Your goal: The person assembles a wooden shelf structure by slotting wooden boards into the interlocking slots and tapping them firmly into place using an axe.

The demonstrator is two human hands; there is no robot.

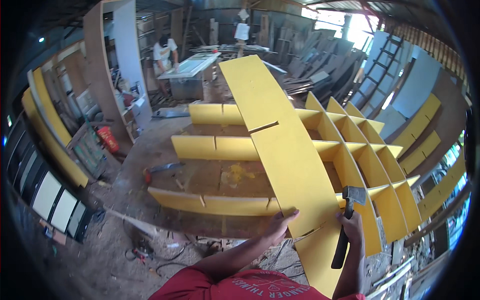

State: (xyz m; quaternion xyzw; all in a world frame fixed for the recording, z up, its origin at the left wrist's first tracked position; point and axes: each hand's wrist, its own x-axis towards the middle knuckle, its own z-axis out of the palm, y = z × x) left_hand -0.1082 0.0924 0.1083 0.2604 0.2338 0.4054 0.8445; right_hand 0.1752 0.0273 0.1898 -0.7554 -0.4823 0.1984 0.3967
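Observation:
A long yellow board (300, 165) with slots cut into it slants across the middle, over a lattice of yellow boards. My left hand (281, 226) is closed on its left edge near my body, thumb on the upper face. In my right hand (352, 227) is a hammer (353, 195) with a dark handle and a broad, worn metal head, held upright by the board's right edge. Interlocked yellow panels (350, 150) form open square compartments on the right. Three slotted yellow strips (215, 148) stand on edge, running left from under the board.
The strips stand on a brown worktable (150, 135). A handsaw (165, 167) lies on it at the left. Cables and a power tool (142, 247) lie on the dirt floor. Another person (164, 55) works at a far table. Wood stacks and a ladder (377, 70) line the back.

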